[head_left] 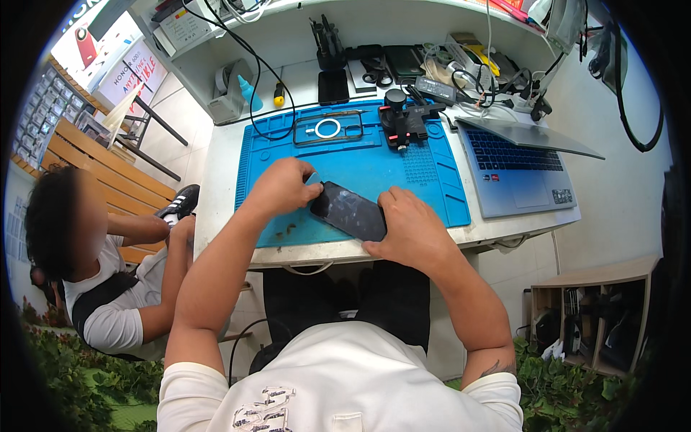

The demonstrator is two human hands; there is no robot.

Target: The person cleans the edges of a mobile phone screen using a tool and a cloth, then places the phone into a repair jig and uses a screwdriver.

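Observation:
A dark smartphone with smudges and pale marks on its glass lies at a slant above the front part of a blue repair mat. My right hand grips its right end, thumb at the near corner and fingers along the far edge. At the phone's upper left corner, my left hand pinches a small, thin light-blue piece, perhaps a pick, between thumb and fingers. Whether the piece's edge enters the phone's seam is too small to tell. Behind the phone, a dark-edged clear phone case with a white ring lies on the mat.
A black clamp device stands at the mat's back right. An open laptop sits to the right, beside tangled cables. A blue bottle, yellow-handled screwdriver and black phone lie behind. Another person sits at left.

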